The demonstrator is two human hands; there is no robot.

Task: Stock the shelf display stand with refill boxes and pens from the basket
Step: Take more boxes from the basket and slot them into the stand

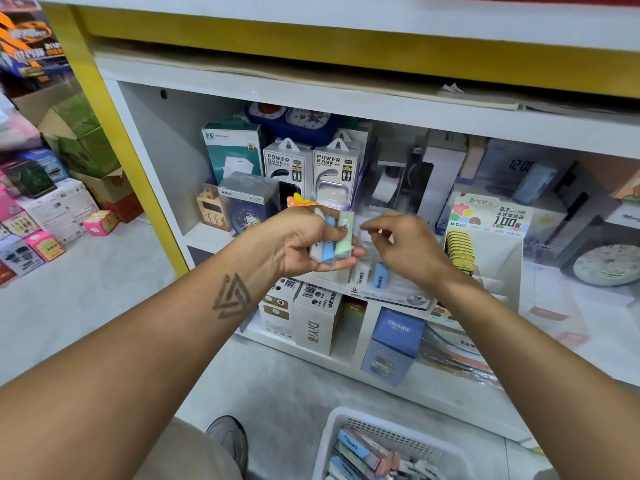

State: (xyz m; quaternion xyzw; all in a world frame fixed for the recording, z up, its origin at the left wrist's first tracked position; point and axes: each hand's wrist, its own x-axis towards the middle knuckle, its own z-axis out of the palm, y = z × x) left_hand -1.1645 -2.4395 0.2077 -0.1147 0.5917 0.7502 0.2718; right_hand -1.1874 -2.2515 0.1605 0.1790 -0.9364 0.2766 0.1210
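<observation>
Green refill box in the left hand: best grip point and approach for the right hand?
Pinch the top end of the green refill box from above and the right. It stands upright, outermost in the stack held by the left hand, whose fingers cover its lower part. The right hand hovers beside it.

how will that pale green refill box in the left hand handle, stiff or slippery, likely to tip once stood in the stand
The small pale green refill box looks like a rigid case, so probably stiff and light. Its smooth faces may slide against the blue box gripped beside it in the left hand. Tall and thin, it would likely tip if stood alone.
</observation>
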